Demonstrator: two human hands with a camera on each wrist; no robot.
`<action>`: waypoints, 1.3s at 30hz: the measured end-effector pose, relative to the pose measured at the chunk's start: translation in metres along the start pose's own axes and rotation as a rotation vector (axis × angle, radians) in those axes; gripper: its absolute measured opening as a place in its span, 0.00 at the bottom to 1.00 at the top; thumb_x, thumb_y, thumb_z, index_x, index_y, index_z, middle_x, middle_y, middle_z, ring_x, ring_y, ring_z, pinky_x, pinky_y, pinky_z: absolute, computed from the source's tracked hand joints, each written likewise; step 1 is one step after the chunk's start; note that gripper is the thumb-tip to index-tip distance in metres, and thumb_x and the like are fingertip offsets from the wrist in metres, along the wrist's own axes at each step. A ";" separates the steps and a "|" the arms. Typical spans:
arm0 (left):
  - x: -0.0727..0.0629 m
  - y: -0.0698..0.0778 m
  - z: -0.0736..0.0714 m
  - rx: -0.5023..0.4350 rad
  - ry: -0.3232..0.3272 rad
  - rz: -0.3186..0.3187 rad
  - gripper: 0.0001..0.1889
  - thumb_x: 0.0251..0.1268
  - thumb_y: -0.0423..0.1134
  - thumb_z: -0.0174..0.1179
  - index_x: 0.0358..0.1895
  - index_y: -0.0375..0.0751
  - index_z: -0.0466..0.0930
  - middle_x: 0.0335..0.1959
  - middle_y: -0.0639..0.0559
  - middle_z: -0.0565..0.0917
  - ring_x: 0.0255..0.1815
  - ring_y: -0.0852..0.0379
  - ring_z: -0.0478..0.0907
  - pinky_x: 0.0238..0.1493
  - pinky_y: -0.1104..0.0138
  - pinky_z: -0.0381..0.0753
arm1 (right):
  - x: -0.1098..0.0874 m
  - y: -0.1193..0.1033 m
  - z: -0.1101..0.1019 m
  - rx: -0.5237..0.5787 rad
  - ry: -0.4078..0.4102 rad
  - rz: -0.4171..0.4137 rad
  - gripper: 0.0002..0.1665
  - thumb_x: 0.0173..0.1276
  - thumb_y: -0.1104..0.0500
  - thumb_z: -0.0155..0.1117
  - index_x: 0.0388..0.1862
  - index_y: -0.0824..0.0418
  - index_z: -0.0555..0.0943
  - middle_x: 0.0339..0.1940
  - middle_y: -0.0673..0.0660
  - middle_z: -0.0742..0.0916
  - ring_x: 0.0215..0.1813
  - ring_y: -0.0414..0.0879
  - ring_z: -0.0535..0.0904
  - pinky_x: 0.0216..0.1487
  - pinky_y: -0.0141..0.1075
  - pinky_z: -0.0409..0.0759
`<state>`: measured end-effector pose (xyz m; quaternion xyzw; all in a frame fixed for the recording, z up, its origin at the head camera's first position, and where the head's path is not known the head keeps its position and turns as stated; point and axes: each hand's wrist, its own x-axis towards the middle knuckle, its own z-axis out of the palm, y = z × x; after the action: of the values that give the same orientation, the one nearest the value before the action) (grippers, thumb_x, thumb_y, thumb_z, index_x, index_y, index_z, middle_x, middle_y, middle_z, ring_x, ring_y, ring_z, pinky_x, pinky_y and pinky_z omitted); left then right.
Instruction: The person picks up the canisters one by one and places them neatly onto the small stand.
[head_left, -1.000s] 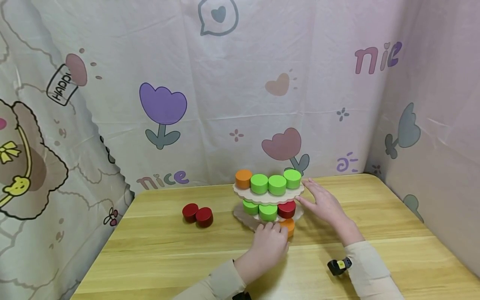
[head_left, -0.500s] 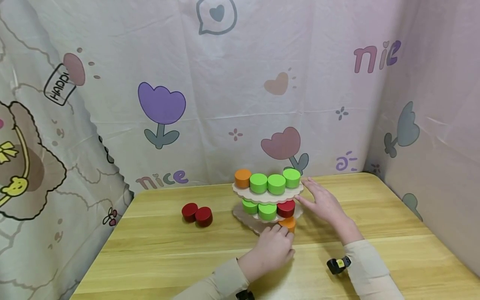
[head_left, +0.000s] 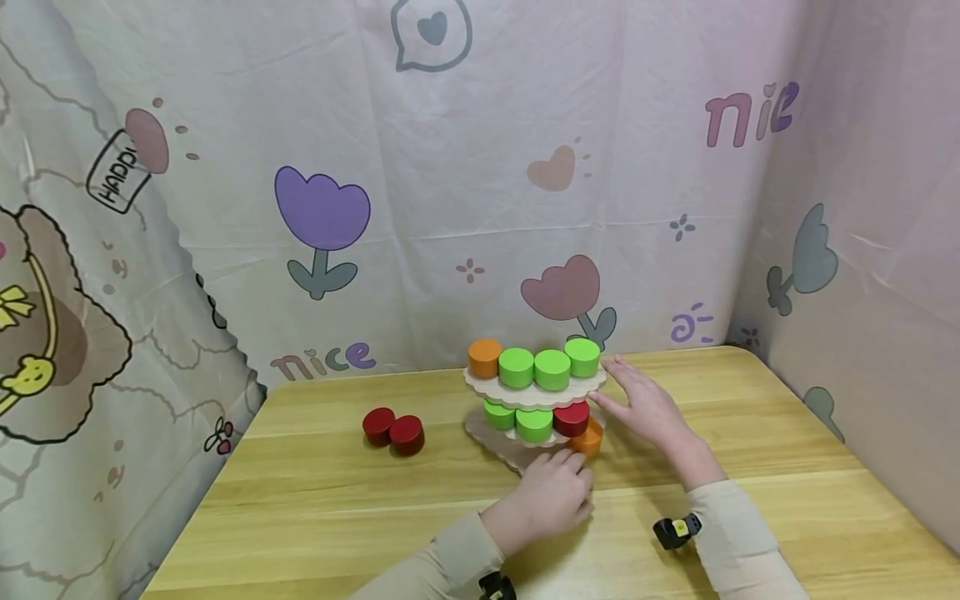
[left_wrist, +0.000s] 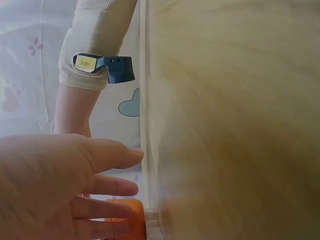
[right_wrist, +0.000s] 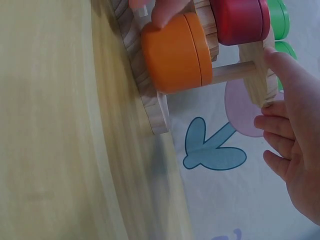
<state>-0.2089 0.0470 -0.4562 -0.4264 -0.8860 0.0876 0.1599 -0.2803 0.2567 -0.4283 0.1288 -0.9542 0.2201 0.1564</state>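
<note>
A tiered wooden stand [head_left: 495, 442] with scalloped tiers stands on the table. Its top tier [head_left: 536, 397] bears an orange cylinder block [head_left: 485, 358] and several green cylinder blocks [head_left: 516, 367]. On the middle tier sit green blocks [head_left: 534, 426] and a red block [head_left: 572, 419]. Another orange block [head_left: 588, 439] lies on the bottom tier. My left hand [head_left: 551, 496] touches that lower orange block with its fingertips, fingers fairly straight in the left wrist view. My right hand [head_left: 651, 408] rests thumb and fingertips against the top tier's right edge.
Two red cylinder blocks [head_left: 393, 430] sit side by side on the wooden table [head_left: 315, 517], left of the stand. A printed cloth [head_left: 442, 167] hangs behind the table and along both sides.
The lower orange block has moved to the right along the bottom tier, pushed by my left hand, which shifted slightly right. My right hand stays at the top tier's edge.
</note>
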 end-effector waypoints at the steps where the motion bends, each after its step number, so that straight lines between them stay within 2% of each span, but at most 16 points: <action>1: 0.000 0.000 0.000 0.002 0.000 -0.001 0.15 0.61 0.60 0.59 0.40 0.55 0.81 0.52 0.56 0.82 0.52 0.59 0.78 0.44 0.68 0.78 | 0.000 0.000 0.000 0.000 0.001 -0.001 0.44 0.67 0.36 0.58 0.72 0.64 0.66 0.73 0.67 0.69 0.76 0.63 0.60 0.71 0.59 0.61; 9: 0.002 -0.002 -0.001 -0.014 -0.034 -0.016 0.21 0.62 0.60 0.59 0.50 0.52 0.81 0.60 0.52 0.80 0.59 0.56 0.77 0.53 0.65 0.78 | -0.001 0.000 0.000 -0.003 -0.007 0.006 0.44 0.68 0.36 0.58 0.72 0.64 0.66 0.74 0.67 0.68 0.76 0.63 0.60 0.71 0.60 0.61; 18: 0.003 -0.004 0.002 -0.003 -0.028 -0.019 0.24 0.62 0.61 0.59 0.54 0.51 0.78 0.60 0.51 0.80 0.58 0.55 0.78 0.54 0.65 0.78 | -0.002 -0.001 -0.001 -0.002 -0.009 0.011 0.45 0.68 0.35 0.57 0.73 0.63 0.65 0.74 0.67 0.67 0.76 0.63 0.59 0.72 0.60 0.59; 27: -0.001 -0.005 0.001 -0.005 -0.035 -0.010 0.28 0.63 0.61 0.58 0.60 0.50 0.75 0.64 0.51 0.77 0.61 0.55 0.76 0.57 0.64 0.78 | -0.002 0.000 -0.002 0.005 -0.009 0.002 0.45 0.68 0.36 0.57 0.72 0.63 0.65 0.74 0.67 0.67 0.76 0.63 0.59 0.72 0.60 0.59; 33: -0.007 -0.006 -0.006 -0.004 0.007 0.028 0.29 0.63 0.60 0.58 0.61 0.47 0.74 0.65 0.47 0.77 0.65 0.52 0.75 0.63 0.63 0.75 | -0.002 0.003 -0.002 0.022 -0.010 -0.009 0.44 0.68 0.36 0.57 0.74 0.61 0.64 0.75 0.65 0.67 0.77 0.62 0.59 0.72 0.60 0.59; 39: -0.019 -0.009 -0.014 0.022 0.095 0.082 0.26 0.64 0.58 0.58 0.60 0.47 0.75 0.65 0.45 0.77 0.66 0.50 0.75 0.62 0.62 0.77 | -0.001 0.005 -0.002 0.028 0.010 -0.049 0.42 0.69 0.38 0.57 0.73 0.62 0.65 0.74 0.64 0.69 0.76 0.63 0.60 0.71 0.61 0.59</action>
<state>-0.1998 0.0271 -0.4446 -0.4641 -0.8582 0.0834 0.2028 -0.2803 0.2624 -0.4294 0.1532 -0.9469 0.2300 0.1646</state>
